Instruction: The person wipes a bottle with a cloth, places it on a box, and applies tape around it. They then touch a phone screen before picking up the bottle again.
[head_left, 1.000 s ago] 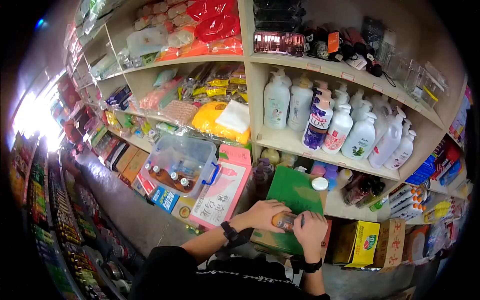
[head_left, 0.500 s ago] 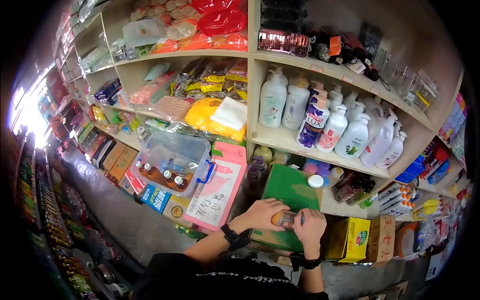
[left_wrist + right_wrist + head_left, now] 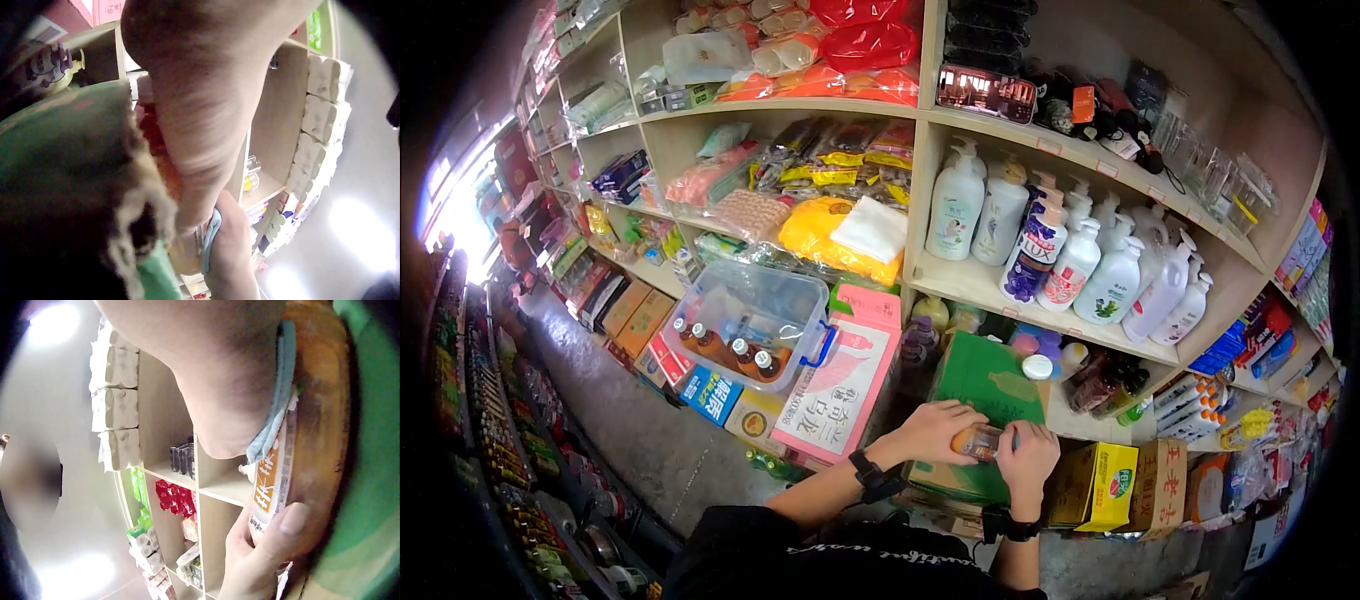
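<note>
An orange-brown bottle (image 3: pixel 977 442) lies on its side across a green carton (image 3: pixel 990 375). My left hand (image 3: pixel 940 432) grips its left end; the thumb (image 3: pixel 284 534) lies on the bottle in the right wrist view. At the other end, my right hand (image 3: pixel 1028 460) pinches a folded light-blue cloth (image 3: pixel 280 394) against the bottle (image 3: pixel 322 425), beside its orange and white label (image 3: pixel 269 478). The left wrist view shows the cloth (image 3: pixel 211 240) between the hands. Some of the fingers are hidden.
A clear tub (image 3: pixel 800 300) with several brown bottles and a pink carton (image 3: pixel 840 385) stand left. Behind are shelves with pump bottles (image 3: pixel 1035 250). A white-capped item (image 3: pixel 1037 367) is at the carton's back right; a yellow box (image 3: pixel 1110 485) stands right.
The head view has shifted slightly. Both hands stay at the bottle, with only small shifts in the right hand's position.
</note>
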`<action>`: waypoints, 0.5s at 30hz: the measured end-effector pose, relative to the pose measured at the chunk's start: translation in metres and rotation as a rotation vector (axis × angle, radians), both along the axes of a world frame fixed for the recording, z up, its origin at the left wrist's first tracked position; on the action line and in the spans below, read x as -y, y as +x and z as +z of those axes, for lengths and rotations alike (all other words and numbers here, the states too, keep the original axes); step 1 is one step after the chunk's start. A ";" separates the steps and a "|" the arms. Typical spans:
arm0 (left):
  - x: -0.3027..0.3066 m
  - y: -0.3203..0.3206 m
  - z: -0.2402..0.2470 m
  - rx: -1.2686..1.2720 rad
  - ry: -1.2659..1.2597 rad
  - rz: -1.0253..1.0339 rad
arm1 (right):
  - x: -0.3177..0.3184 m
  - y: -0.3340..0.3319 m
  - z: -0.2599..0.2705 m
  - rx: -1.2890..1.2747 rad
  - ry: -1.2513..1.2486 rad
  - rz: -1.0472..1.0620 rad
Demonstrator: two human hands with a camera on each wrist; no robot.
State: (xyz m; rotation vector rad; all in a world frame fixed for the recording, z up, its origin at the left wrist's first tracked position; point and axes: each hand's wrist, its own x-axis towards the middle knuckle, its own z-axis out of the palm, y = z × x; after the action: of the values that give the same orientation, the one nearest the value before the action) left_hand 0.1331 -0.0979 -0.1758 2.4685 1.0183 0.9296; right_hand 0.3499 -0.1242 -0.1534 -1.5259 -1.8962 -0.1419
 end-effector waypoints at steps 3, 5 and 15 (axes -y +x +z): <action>0.000 -0.001 -0.001 -0.004 -0.001 0.006 | -0.002 0.000 -0.002 -0.004 -0.010 -0.009; 0.000 0.000 0.000 -0.003 0.010 0.012 | -0.002 0.001 -0.001 0.000 -0.017 -0.014; 0.000 0.001 0.003 0.000 -0.002 0.018 | -0.005 0.005 -0.006 0.009 -0.019 0.008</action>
State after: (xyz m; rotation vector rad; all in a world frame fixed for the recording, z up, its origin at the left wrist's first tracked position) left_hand 0.1343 -0.0978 -0.1733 2.4623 1.0422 0.9335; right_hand 0.3550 -0.1194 -0.1598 -1.5326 -1.9155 -0.1280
